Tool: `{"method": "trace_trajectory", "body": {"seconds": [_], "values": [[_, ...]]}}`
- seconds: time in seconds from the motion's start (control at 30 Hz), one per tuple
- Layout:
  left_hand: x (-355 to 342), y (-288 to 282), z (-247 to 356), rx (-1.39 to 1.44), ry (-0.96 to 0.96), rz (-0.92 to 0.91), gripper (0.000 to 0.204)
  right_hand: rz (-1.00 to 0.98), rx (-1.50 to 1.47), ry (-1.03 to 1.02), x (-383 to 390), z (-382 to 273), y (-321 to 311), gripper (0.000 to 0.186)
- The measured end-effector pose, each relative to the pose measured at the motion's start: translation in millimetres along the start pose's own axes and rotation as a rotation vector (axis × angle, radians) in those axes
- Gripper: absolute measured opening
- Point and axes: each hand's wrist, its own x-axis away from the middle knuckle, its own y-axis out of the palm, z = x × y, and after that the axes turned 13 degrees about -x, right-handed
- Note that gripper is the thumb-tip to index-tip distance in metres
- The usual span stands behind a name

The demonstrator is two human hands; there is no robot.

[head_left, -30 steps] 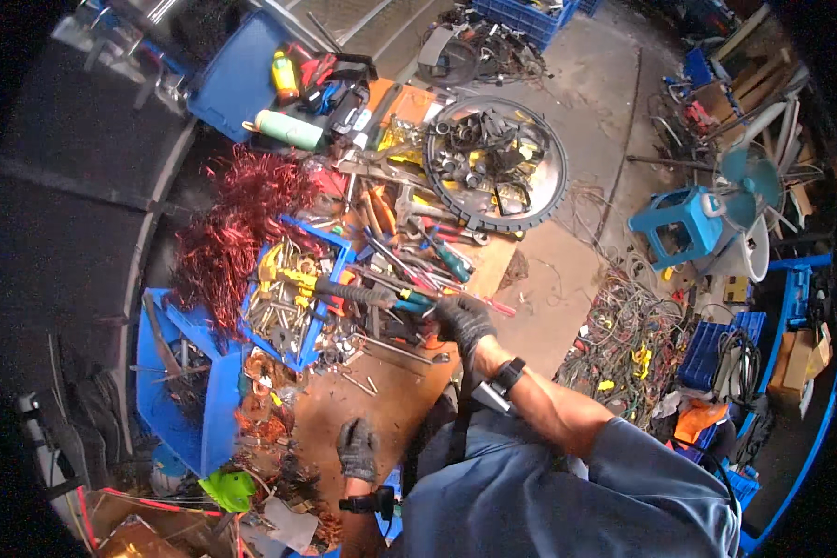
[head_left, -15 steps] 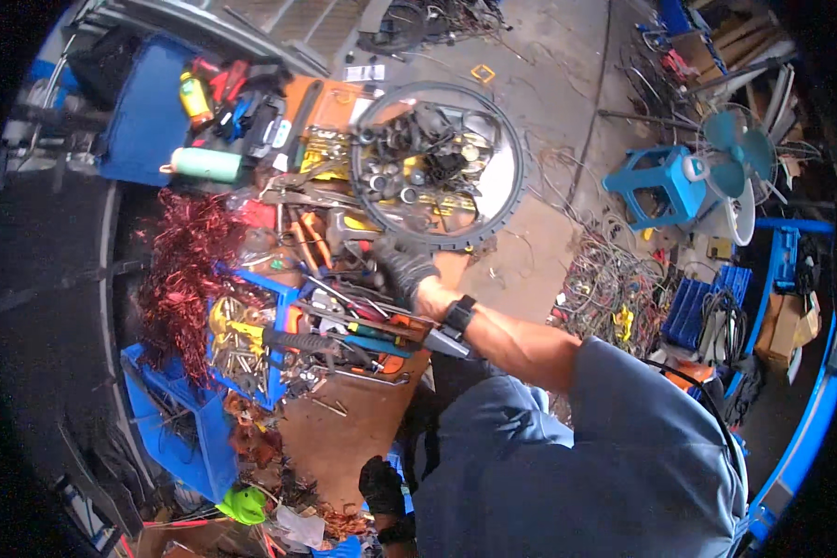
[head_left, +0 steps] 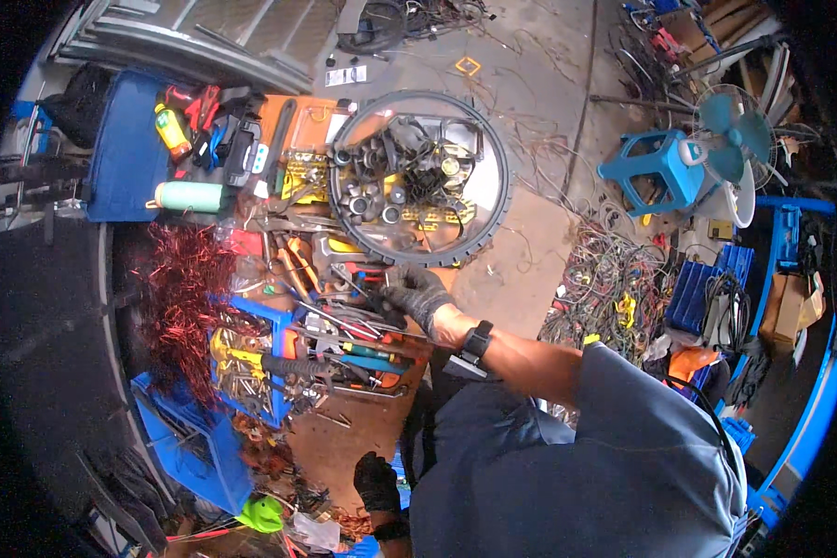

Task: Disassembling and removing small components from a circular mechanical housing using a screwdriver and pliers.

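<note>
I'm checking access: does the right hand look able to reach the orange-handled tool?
Probably yes: the right hand is close by, and nothing appears to lie over the orange-handled tool.

Matt cloth-gloved right hand (head_left: 417, 296), glossy metallic wire (head_left: 181, 321), smooth plastic stool (head_left: 679, 189), matt cloth shirt (head_left: 577, 474)

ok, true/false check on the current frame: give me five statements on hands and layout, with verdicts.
1. The right hand is at the pile of hand tools. True.
2. The left hand is inside the black ring. False: the left hand is near the picture's lower edge.
3. Both hands are gloved. True.
4. The blue stool stands left of the black ring. False: the blue stool is right of it.
5. The pale green bottle stands upright. False: it lies on its side.
</note>
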Motion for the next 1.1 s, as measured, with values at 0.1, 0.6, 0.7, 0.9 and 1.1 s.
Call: {"method": "trace_trajectory", "body": {"seconds": [0.1,0.6,0.7,0.9,1.1], "values": [[-4,-11,9,0.689,-0.374,-0.129,0.023,0.008,0.139,-0.17,-6,-17,-11,0.014],[-262,-99,166,1.859,-0.101,-0.693,0.024,0.625,-0.242,-0.293,-40,-79,-188,0.011],[-323,-107,223,2.138,-0.378,-1.028,0.038,0.366,-0.075,-0.311,-64,-71,-197,0.013],[-341,-102,267,2.207,-0.646,-0.881,0.048,0.238,-0.258,-0.242,-67,-62,-196,0.02],[-328,-124,267,2.143,-0.725,-0.812,0.055,0.278,-0.715,-0.135,-61,-50,-193,0.019]]}}
